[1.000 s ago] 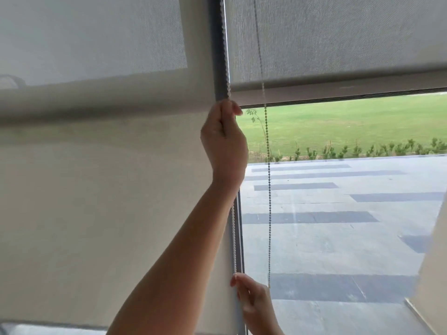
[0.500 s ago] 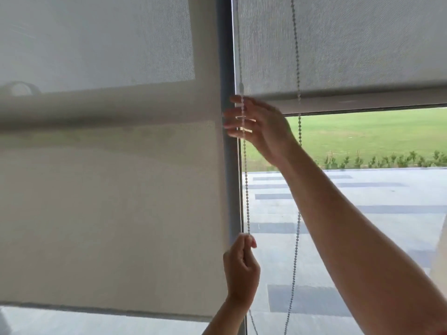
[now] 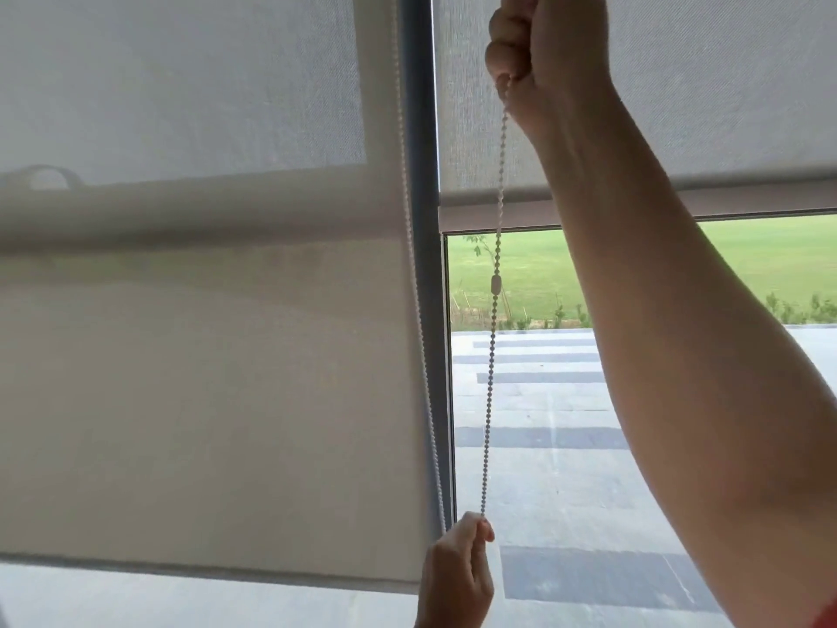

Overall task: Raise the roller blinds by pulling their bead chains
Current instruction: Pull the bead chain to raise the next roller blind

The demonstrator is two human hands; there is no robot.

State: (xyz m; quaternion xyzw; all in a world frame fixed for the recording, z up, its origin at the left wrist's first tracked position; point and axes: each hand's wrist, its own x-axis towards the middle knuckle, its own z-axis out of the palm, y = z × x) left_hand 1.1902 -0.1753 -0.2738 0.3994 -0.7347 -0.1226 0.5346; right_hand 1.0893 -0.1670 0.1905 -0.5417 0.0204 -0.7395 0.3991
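Right hand (image 3: 550, 52) grip: fisted on bead chain (image 3: 491, 355), high | Left hand (image 3: 459, 568) grip: pinched on same strand, directly below | Axis: near-vertical between grips | I judge next pull runs straight down | Right blind (image 3: 679, 106) partly raised, left blind (image 3: 204, 355) low.

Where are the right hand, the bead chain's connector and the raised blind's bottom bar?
right hand (image 3: 550, 52): head view, back of the fist.
connector (image 3: 496, 283): head view, middle of the oval link.
bottom bar (image 3: 747, 202): head view, its front face.
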